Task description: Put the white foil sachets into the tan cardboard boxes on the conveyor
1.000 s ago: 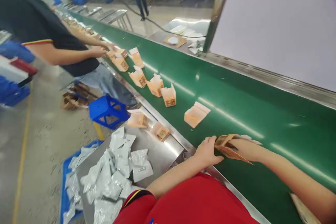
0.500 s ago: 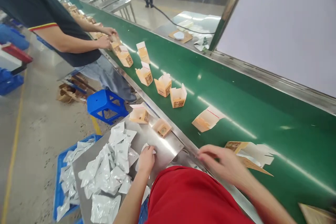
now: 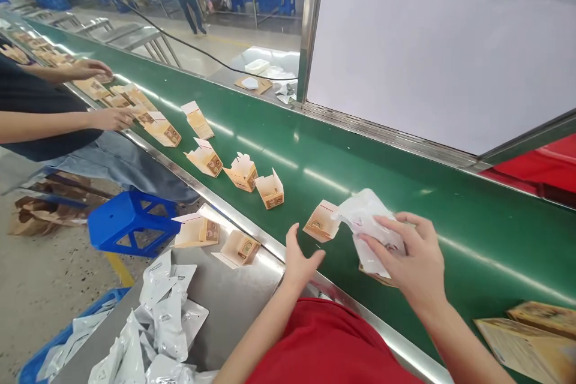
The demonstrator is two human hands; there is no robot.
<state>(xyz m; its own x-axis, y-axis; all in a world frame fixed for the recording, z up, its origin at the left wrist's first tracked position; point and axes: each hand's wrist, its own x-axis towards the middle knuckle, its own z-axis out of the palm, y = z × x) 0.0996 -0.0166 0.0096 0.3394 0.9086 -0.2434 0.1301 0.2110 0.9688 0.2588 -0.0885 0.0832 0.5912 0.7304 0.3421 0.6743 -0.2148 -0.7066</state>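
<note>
My right hand (image 3: 416,258) grips a white sealed pouch (image 3: 371,222) by its side, above the green conveyor belt (image 3: 454,204). Under the pouch shows the edge of a carton (image 3: 380,278), mostly hidden. My left hand (image 3: 301,261) is at the near edge of the belt, thumb and fingers apart, with nothing in it. Just beyond it stands an open-topped carton (image 3: 321,222) with its flap up. Two more open cartons, one at the left (image 3: 198,231) and one beside it (image 3: 238,249), stand on the metal side table (image 3: 225,294).
A pile of silvery pouches (image 3: 166,318) lies on the side table, above a blue crate (image 3: 33,366) of more pouches. Several open cartons (image 3: 243,171) stand along the belt. At the left a co-worker's hands (image 3: 112,117) touch cartons. Flattened-looking cartons (image 3: 531,342) lie lower right; a blue stool (image 3: 130,222) stands left.
My left hand has moved from the side table to the belt edge and is now empty. My right hand, empty before, now holds a pouch over the belt. The view has swung right.
</note>
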